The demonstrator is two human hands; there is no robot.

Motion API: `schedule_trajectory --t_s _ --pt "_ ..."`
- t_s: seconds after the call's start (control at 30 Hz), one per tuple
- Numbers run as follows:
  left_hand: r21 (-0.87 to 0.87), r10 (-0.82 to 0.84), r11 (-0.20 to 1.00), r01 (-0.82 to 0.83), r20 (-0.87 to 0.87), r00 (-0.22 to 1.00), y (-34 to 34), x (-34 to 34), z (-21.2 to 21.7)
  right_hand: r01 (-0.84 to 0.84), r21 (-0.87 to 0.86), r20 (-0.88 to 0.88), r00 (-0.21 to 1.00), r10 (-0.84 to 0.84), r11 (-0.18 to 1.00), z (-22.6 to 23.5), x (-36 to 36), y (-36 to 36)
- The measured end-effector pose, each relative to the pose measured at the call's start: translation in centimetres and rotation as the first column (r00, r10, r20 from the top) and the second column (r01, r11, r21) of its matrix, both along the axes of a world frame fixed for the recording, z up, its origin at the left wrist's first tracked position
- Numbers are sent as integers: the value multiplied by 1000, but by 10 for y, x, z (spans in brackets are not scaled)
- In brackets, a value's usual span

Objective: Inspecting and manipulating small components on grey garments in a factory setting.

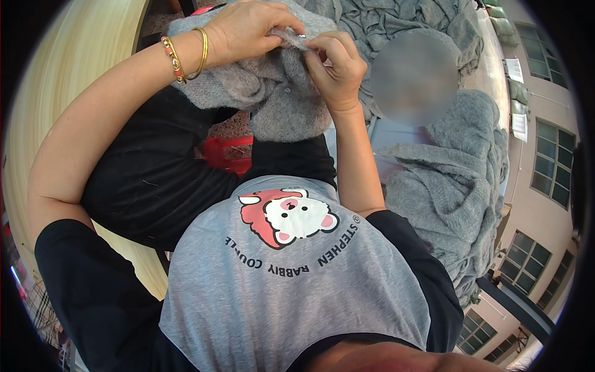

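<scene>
Left of the grey knitted garment (279,93), a pale wooden tabletop (68,74) is seen curving away, and two bangles (186,53) are worn on the wrist that crosses toward the cloth. The garment is held up over the lap, bunched, with its lower part hanging against black trousers (155,180) and a red object (226,152) partly hidden beneath it. At the garment's upper edge, the left hand (248,31) is closed on a small fold of the knit, the grip of thumb and fingertips pressed together on the fabric. Just right of that fold, the right hand (334,68) is pinched on the same edge, its fingertips closed on the cloth; whether something fine is also held between them cannot be told. Because so little fabric is caught by each hand, the fold could slip free, it is judged, if the heavy bunched part sags or is tugged. A loop of the loose knit might also be snagged on a bangle or a fingernail and pulled out. Right of the garment, more grey knitwear (452,186) is heaped, and the held piece could be confused with it if dropped there.
</scene>
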State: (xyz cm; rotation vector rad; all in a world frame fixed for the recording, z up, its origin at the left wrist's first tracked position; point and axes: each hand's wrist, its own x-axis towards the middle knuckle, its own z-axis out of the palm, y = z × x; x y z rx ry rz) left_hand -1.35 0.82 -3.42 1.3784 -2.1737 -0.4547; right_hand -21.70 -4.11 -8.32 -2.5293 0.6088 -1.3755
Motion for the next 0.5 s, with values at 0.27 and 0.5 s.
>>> schedule_trajectory --t_s 0.27,0.5 --pt "-89 85 992 -87 -32 996 -8 7 -8 -24 188 162 987 -6 982 1 1 -7" --pt "601 426 788 -130 -382 820 -15 17 -9 81 625 91 980 -175 776 6 -3 -4"
